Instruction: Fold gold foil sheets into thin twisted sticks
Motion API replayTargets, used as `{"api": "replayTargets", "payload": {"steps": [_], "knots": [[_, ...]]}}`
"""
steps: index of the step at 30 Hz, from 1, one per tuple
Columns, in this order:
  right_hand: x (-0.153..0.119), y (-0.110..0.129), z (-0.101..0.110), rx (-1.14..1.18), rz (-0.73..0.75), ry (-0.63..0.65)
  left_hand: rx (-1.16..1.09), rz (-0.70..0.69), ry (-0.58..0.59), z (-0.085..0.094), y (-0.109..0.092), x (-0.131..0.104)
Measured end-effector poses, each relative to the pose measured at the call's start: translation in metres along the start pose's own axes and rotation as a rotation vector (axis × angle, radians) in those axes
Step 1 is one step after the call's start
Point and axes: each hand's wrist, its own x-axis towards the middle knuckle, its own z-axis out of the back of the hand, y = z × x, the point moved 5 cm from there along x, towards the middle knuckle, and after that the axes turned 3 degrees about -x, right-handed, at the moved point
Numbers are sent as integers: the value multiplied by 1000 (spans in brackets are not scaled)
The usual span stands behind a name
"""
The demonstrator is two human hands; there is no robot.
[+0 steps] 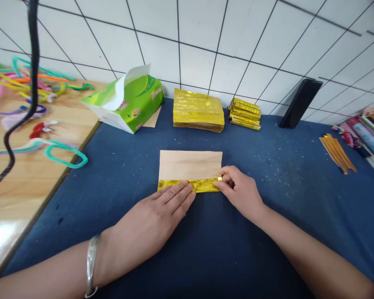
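A sheet of gold foil paper (190,164) lies on the blue surface with its plain tan side up. Its near edge is folded over, so a shiny gold strip shows along the front. My left hand (156,216) rests flat on that strip, fingers stretched out and touching it. At the strip's right end, my right hand (239,189) pinches the folded edge between thumb and forefinger. Behind the sheet stands a thick stack of gold foil paper (198,109). Beside this stack sit several narrow folded gold strips (244,113).
A green tissue pack (140,99) stands at the back left. A black phone (301,101) leans on the tiled wall. Folded brown strips (338,153) and books (369,137) lie at the right. Coloured pipe cleaners (65,153) cover the wooden table; a black cable (33,62) hangs in front.
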Motion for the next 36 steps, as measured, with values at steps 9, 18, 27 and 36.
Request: {"api": "replayTargets", "payload": {"steps": [9, 18, 27, 36], "knots": [[1, 1, -1, -56, 24, 30, -19, 9, -8, 3, 0, 3], [2, 2, -1, -88, 40, 42, -28, 8, -17, 4, -1, 4], [4, 3, -3, -150, 67, 63, 2, 20, 57, 5, 0, 7], [-28, 38, 4, -409, 498, -155, 8, 32, -27, 10, -1, 11]]}}
